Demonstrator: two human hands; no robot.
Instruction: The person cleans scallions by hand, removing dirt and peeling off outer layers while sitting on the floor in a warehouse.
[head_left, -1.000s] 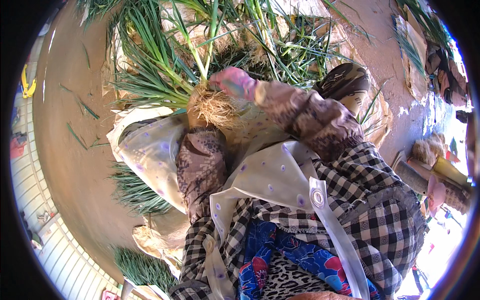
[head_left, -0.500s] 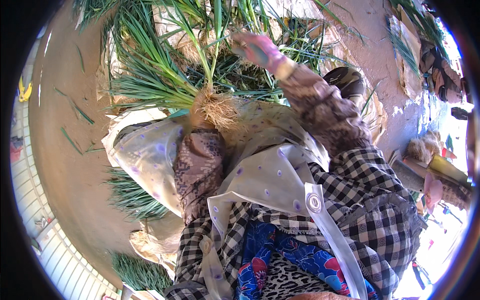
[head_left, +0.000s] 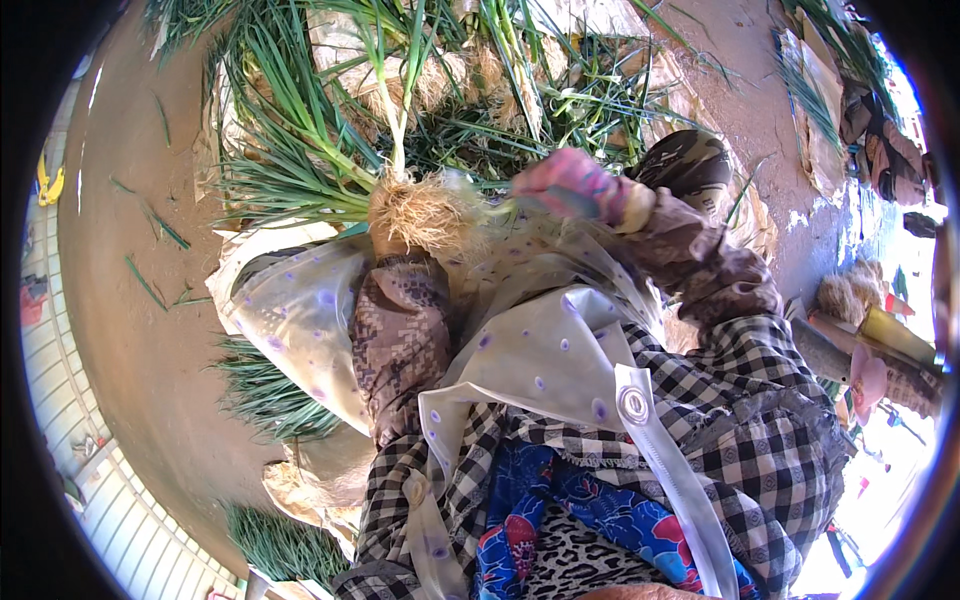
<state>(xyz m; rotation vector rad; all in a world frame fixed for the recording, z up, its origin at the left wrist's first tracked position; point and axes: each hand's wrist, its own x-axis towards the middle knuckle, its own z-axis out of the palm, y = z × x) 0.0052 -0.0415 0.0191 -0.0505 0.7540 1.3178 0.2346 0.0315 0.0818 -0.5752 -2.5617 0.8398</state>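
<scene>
A bunch of green onions (head_left: pixel 330 160) with long green leaves and shaggy pale roots (head_left: pixel 415 212) leans over my lap. My left hand (head_left: pixel 388 242) is closed around its root end; the roots hide most of the fingers. One stalk (head_left: pixel 392 110) stands more upright than the others. My right hand (head_left: pixel 572 187), in a pink patterned glove, is closed and blurred to the right of the roots. A pale green streak shows at its fingers, too smeared to name. A clear apron (head_left: pixel 530 335) with purple spots covers my lap.
Loose trimmed leaves (head_left: pixel 470 145) lie heaped beyond my lap. More green onions with roots (head_left: pixel 500 75) rest behind them on brown paper. Other leafy bundles (head_left: pixel 275 390) lie on the floor at left. A camouflage shoe (head_left: pixel 685 160) is at right.
My right hand has come down and right from above the leaf heap to beside the roots. The left hand still holds the bunch; its roots have shifted slightly left.
</scene>
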